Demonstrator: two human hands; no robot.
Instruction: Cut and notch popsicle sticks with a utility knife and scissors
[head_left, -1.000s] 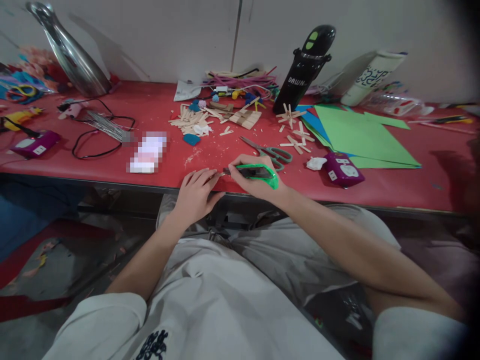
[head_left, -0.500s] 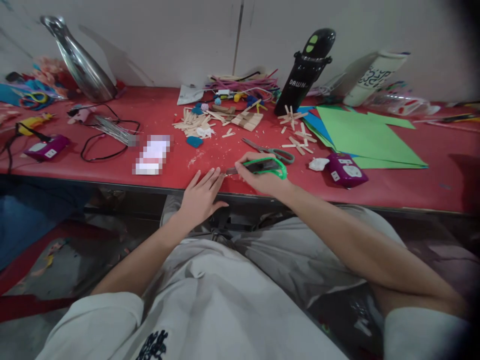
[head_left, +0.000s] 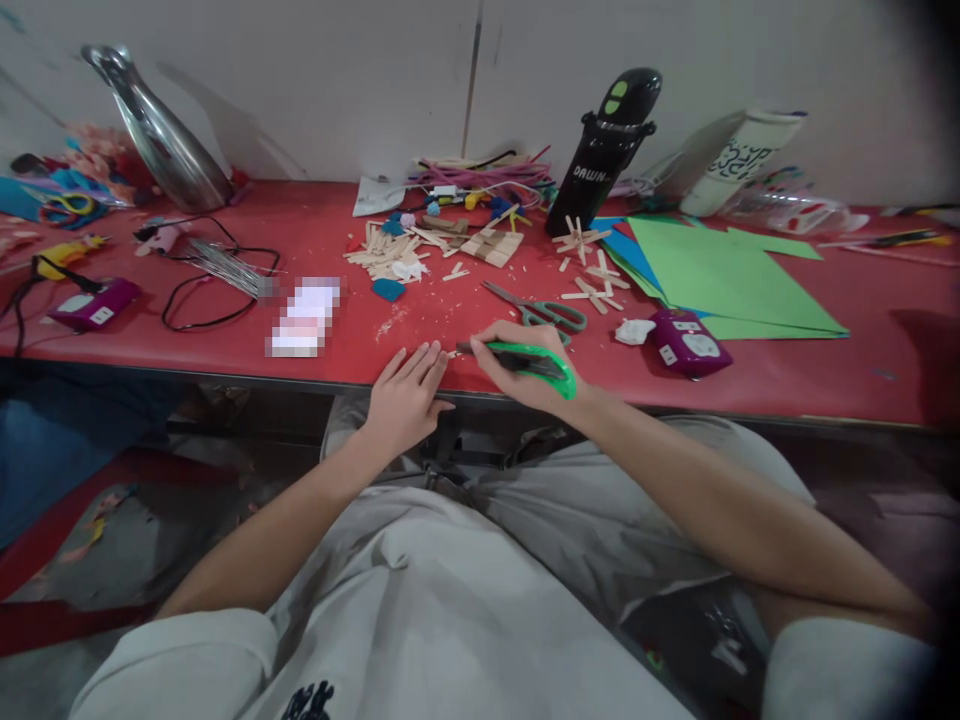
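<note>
My left hand (head_left: 406, 395) lies flat at the front edge of the red tabletop, its fingers stretched out. A small pale wooden stick end (head_left: 452, 353) shows beside its fingertips; whether the fingers press on it I cannot tell. My right hand (head_left: 525, 365) is closed around a green and black utility knife (head_left: 534, 362). The blade points left, close to the stick end and the left fingertips. Just beyond the right hand lie grey-green scissors (head_left: 551, 312). Wood crumbs are scattered around both hands.
Behind the hands are a pile of wooden sticks (head_left: 379, 250), a blue piece (head_left: 388, 289) and a black bottle (head_left: 600, 165). Green paper sheets (head_left: 720, 275) and a purple box (head_left: 688, 342) lie right. A phone-like blurred rectangle (head_left: 306, 318) and a steel bottle (head_left: 161, 140) are left.
The utility knife has turned in my right hand, its rear end now lower and nearer to me. The blade stays near the left fingertips. My left hand has hardly moved.
</note>
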